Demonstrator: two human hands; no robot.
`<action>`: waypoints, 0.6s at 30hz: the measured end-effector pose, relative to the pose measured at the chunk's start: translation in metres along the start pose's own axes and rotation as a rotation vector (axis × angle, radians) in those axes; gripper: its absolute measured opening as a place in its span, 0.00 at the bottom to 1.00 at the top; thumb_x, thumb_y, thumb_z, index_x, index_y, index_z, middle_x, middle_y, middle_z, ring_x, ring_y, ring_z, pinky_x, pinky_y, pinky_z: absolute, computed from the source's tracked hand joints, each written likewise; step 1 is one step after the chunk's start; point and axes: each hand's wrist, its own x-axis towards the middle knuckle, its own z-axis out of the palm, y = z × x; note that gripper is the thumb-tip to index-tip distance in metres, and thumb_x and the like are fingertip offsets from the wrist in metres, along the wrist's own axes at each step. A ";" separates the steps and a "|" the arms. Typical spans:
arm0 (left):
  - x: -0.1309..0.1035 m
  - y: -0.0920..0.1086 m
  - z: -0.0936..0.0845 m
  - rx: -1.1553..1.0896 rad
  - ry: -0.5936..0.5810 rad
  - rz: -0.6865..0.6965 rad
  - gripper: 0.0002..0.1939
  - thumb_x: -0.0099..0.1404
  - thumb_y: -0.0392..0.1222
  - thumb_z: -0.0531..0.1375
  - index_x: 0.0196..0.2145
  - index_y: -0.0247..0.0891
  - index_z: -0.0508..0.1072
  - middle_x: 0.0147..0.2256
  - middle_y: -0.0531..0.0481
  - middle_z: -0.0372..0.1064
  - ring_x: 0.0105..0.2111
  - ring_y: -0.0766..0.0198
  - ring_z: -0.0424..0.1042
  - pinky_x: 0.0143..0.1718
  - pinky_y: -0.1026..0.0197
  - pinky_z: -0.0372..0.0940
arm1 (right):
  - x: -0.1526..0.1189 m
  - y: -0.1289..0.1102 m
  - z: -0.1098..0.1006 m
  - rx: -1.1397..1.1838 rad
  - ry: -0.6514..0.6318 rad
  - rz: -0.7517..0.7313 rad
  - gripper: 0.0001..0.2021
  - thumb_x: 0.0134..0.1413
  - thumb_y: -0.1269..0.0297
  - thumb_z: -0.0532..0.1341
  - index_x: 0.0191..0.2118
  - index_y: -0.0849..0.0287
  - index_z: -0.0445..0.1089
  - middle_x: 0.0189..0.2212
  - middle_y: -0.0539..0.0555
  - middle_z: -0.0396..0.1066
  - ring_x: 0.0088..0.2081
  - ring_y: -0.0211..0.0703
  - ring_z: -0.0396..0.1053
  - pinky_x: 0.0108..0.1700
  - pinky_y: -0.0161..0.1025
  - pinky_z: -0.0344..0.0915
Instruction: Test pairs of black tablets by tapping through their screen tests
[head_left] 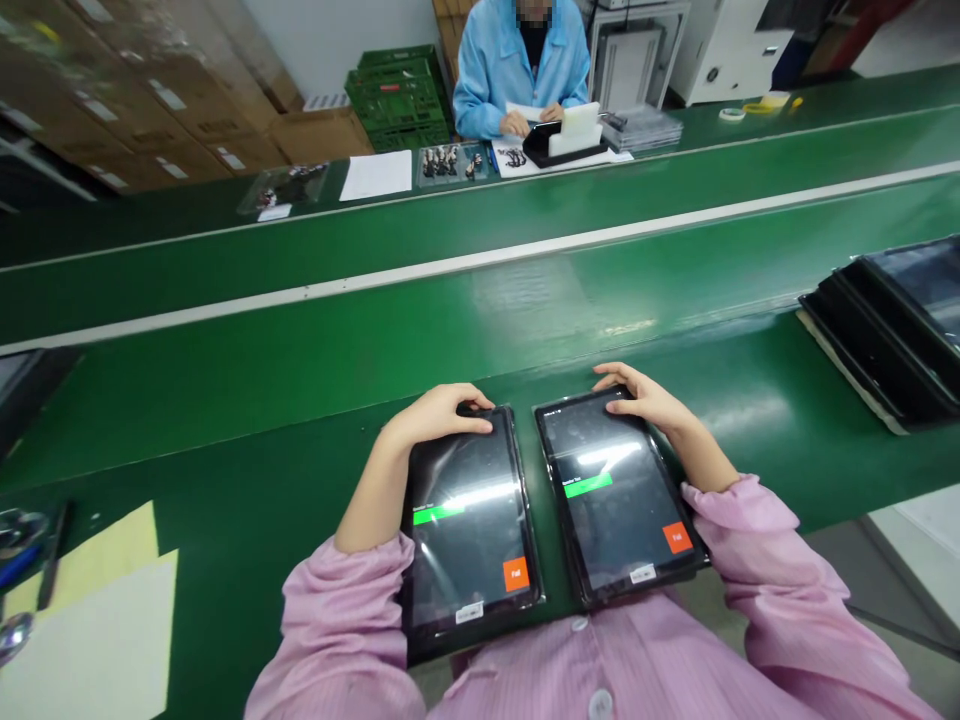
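Note:
Two black tablets lie side by side at the bench's near edge, screens up. Each screen shows a green bar and an orange "Fail" square. At the top edge of the left tablet (472, 480), my left hand (442, 415) has its thumb on the glass and its fingers curled over the rim. The right tablet (615, 505) is held the same way by my right hand (645, 400), thumb on the screen near the top, fingers reaching past the edge. A white label sits on the lower bezel of both tablets.
A stack of dark tablets (885, 330) lies at the right. Yellow paper sheets (112, 620) with a pen (56, 555) are at the lower left. Across the green bench (315, 350) a co-worker in blue (517, 60) sits by a white stand (577, 130). Green crates (397, 95) are behind.

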 end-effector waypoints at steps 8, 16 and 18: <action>0.002 0.002 0.003 0.027 0.005 -0.041 0.19 0.55 0.56 0.61 0.38 0.41 0.78 0.41 0.47 0.78 0.43 0.52 0.75 0.46 0.54 0.68 | 0.003 0.000 0.006 0.062 0.109 0.092 0.19 0.46 0.66 0.59 0.48 0.55 0.69 0.41 0.53 0.76 0.42 0.47 0.72 0.49 0.46 0.66; -0.004 0.008 -0.004 -0.021 -0.038 -0.040 0.24 0.58 0.62 0.59 0.42 0.40 0.77 0.45 0.46 0.76 0.46 0.52 0.74 0.51 0.52 0.67 | 0.001 0.001 0.003 0.046 0.050 0.014 0.25 0.39 0.68 0.64 0.49 0.55 0.68 0.41 0.53 0.75 0.47 0.50 0.71 0.54 0.49 0.65; -0.004 0.010 -0.004 -0.025 -0.041 -0.047 0.24 0.60 0.62 0.58 0.41 0.41 0.77 0.45 0.46 0.77 0.47 0.52 0.74 0.51 0.53 0.67 | 0.001 0.001 0.002 0.038 0.043 0.003 0.26 0.39 0.68 0.65 0.50 0.55 0.67 0.41 0.53 0.75 0.48 0.51 0.71 0.55 0.50 0.64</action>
